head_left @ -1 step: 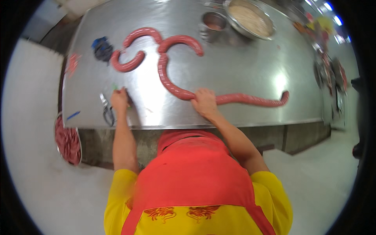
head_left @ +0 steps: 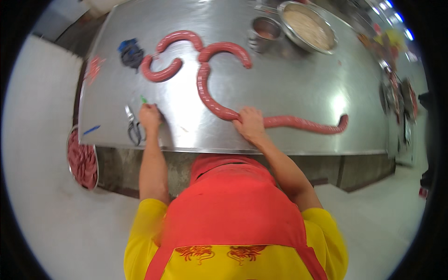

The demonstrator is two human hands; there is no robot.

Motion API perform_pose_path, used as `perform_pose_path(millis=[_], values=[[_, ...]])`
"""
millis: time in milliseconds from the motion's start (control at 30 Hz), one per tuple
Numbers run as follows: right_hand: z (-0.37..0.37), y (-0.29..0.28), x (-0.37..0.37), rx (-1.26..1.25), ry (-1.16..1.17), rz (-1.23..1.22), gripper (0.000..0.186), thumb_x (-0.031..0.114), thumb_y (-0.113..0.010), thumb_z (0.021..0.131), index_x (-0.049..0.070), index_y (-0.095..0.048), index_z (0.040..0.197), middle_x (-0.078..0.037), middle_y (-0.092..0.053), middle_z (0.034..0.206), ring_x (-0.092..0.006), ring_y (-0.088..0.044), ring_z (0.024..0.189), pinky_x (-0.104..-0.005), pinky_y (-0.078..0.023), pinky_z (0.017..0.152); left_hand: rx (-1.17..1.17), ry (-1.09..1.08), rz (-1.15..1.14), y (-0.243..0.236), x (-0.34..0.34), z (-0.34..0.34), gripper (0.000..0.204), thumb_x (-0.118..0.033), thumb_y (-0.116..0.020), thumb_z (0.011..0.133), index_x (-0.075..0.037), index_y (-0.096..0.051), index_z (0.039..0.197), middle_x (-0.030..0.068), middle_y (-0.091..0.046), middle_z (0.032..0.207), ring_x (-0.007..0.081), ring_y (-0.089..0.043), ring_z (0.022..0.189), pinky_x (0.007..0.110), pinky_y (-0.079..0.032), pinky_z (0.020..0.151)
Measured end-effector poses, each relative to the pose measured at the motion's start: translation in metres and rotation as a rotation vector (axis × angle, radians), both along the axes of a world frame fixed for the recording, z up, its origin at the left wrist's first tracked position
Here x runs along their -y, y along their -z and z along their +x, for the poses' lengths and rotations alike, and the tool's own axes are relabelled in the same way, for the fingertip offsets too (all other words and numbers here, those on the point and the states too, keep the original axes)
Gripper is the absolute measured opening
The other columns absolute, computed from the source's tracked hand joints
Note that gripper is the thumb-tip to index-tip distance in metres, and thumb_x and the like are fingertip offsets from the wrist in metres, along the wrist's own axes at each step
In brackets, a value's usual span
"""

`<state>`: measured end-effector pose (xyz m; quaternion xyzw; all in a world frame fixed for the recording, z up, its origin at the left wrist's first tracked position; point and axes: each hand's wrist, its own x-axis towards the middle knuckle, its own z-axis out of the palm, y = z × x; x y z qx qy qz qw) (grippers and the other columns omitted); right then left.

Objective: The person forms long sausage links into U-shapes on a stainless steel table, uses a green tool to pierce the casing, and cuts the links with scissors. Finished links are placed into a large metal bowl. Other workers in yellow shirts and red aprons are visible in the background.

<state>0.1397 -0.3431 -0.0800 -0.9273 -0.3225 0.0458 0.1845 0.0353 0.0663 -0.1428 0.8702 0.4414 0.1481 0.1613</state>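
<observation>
We found the long sausage (head_left: 210, 100) curving across the steel table (head_left: 289, 88), with the right hand (head_left: 249, 123) closed over its middle, pinching the casing where the rope ran on toward the right. The left hand (head_left: 150, 116) rested near the front edge, fingers curled, just beside the scissors (head_left: 133, 126). Behind lay a curled sausage link (head_left: 161, 72), a metal cup (head_left: 265, 32) and a bowl (head_left: 308, 28).

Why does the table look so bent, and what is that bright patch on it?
In the head view, the fisheye lens bows the steel table edges and rings the picture in black; the bright patch is lamp glare on the metal, right of the long sausage; the left hand and the right hand look slightly soft.
</observation>
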Motion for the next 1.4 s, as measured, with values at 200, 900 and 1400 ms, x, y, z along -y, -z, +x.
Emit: perform_pose_path(millis=[200,900,1400], values=[[0.014,-0.049,-0.030,-0.207,-0.141,0.429,0.062,0.015,-0.079,0.077,-0.001,-0.053,0.132,-0.016,-0.062,0.121,-0.0342,-0.058,0.119,-0.0467,-0.043,0.101,0.510,0.013,-0.718,-0.069,0.119,-0.021,0.035,-0.010,-0.064,0.093,0.003,-0.052,0.124,0.0126,-0.066,0.089,0.0181,-0.065,0.073,0.031,-0.054,0.063],[0.031,-0.123,-0.092,-1.410,-0.596,0.715,0.044,0.010,-0.069,0.092,0.004,-0.055,0.133,-0.006,-0.070,0.113,-0.0143,-0.062,0.107,-0.0283,-0.047,0.097,1.264,0.313,-1.575,-0.211,0.169,-0.004,0.039,-0.015,-0.052,0.105,-0.008,-0.044,0.142,0.0137,-0.065,0.116,0.0273,-0.066,0.102,0.044,-0.052,0.093],[0.093,-0.014,-0.013,-0.265,-0.334,0.210,0.013,0.014,-0.065,0.089,0.003,-0.070,0.092,-0.016,-0.070,0.087,-0.0352,-0.065,0.079,-0.0470,-0.050,0.074,1.347,-0.024,-1.575,-0.155,0.166,-0.054,0.048,-0.039,-0.056,0.104,-0.008,-0.048,0.140,0.0021,-0.058,0.097,0.0169,-0.057,0.089,0.038,-0.050,0.083]])
